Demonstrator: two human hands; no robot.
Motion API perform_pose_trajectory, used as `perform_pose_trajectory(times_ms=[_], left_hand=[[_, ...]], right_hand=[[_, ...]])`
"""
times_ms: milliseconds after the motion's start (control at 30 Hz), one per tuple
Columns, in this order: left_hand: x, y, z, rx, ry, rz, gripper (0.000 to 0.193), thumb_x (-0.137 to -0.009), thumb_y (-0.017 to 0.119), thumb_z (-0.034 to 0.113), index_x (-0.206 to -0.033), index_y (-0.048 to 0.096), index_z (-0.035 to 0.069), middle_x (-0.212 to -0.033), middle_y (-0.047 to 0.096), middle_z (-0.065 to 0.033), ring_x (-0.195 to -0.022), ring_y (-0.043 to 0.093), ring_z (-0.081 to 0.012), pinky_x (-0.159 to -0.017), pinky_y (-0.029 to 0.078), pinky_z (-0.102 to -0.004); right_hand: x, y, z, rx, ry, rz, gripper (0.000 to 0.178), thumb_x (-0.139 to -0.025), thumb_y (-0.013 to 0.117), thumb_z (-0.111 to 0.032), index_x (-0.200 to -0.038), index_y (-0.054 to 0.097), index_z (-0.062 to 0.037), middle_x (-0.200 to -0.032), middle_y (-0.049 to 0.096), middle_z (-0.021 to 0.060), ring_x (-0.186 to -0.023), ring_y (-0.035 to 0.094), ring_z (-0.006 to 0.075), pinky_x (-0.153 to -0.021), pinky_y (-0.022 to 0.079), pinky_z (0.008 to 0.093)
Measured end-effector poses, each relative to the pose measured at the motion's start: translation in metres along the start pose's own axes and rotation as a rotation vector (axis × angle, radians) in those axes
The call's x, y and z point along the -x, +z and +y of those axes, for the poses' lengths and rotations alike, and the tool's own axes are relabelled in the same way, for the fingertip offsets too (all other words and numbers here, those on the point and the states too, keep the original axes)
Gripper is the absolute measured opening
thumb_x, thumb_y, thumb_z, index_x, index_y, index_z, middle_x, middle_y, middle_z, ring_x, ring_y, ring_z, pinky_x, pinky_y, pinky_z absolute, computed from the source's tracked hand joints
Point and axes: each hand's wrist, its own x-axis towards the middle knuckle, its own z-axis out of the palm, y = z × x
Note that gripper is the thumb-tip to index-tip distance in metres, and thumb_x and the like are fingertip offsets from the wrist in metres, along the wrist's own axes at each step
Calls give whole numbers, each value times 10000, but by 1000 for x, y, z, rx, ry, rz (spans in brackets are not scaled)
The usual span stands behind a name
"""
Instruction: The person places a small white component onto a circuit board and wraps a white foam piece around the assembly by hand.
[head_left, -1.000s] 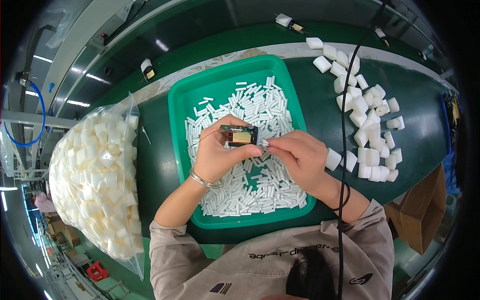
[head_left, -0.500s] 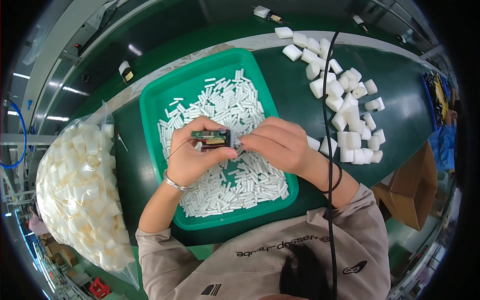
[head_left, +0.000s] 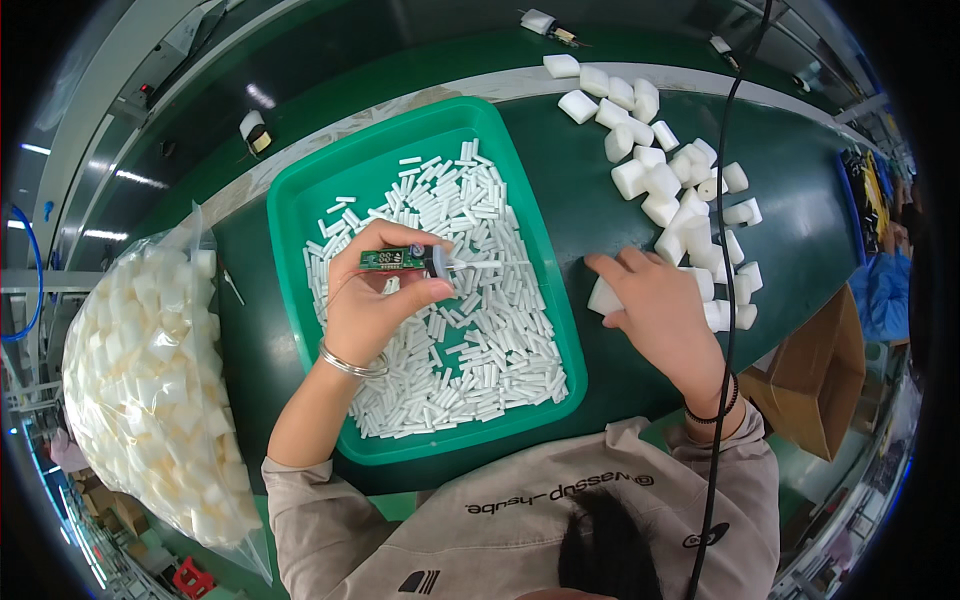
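Note:
My left hand (head_left: 368, 305) holds a small electronic assembly with a green circuit board (head_left: 385, 259) between thumb and fingers, above the heap of sticks. A thin white stick (head_left: 495, 264) projects to the right from the assembly's pale round end. At the right side of the tray, my right hand (head_left: 660, 312) has its thumb and fingers around a white foam piece (head_left: 602, 298) just above or on the table; part of that piece is hidden. Many short white sticks (head_left: 480, 385) lie loosely in the green tray (head_left: 330, 172).
More white foam pieces (head_left: 662, 182) are scattered at the right. A clear bag (head_left: 150, 370) packed with similar pieces stands on the left. A black cable (head_left: 722, 330) hangs down across the right side. Farther back lie several other assemblies (head_left: 255, 132); an open cardboard box (head_left: 815, 375) is at the right.
My right hand has left the assembly and moved right to a foam piece. The white stick now shows projecting from the assembly, which my left hand has tilted slightly.

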Motion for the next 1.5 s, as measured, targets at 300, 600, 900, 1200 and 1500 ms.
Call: perform_pose_trajectory(times_ms=[300, 600, 900, 1200, 1500], left_hand=[[3, 0, 7, 180, -68, 0, 340, -567, 714, -41, -858, 561, 45, -937, 605, -87, -861, 565, -146, -757, 477, -253], [6, -5, -1, 390, -54, -74, 366, -584, 689, -74, -894, 534, 43, -994, 578, -111, -908, 554, -158, -757, 488, -262], [4, -6, -9, 161, 91, -172, 358, -544, 747, -25, -855, 580, 39, -924, 588, -70, -861, 551, -141, -780, 441, -266], [5, -6, 2, 10, -12, -247, 337, -538, 776, 11, -820, 594, 31, -831, 609, -44, -805, 573, -118, -739, 452, -243], [6, -4, 2, -60, -63, -329, 364, -535, 781, 15, -842, 586, 29, -834, 612, -42, -825, 578, -125, -754, 453, -248]], right_hand=[[-36, -1, -20, -477, -63, 287, 317, -683, 622, -34, -987, 536, -65, -836, 575, 85, -767, 568, 217, -649, 465, 305], [-38, 53, -71, -1637, -94, 321, 290, -738, 562, 92, -1013, 493, 29, -1039, 525, 112, -948, 537, 170, -804, 463, 264], [-31, 52, -68, -1524, -113, 371, 268, -709, 618, 79, -959, 528, 44, -946, 557, 112, -845, 581, 172, -760, 483, 274], [-31, 59, -66, -1069, -395, 758, 462, -572, 782, -129, -944, 520, -46, -774, 592, 120, -665, 599, 232, -565, 482, 295], [-35, 49, -64, -974, -462, 755, 391, -610, 747, -83, -889, 473, -67, -775, 596, 108, -719, 591, 241, -600, 470, 292]])
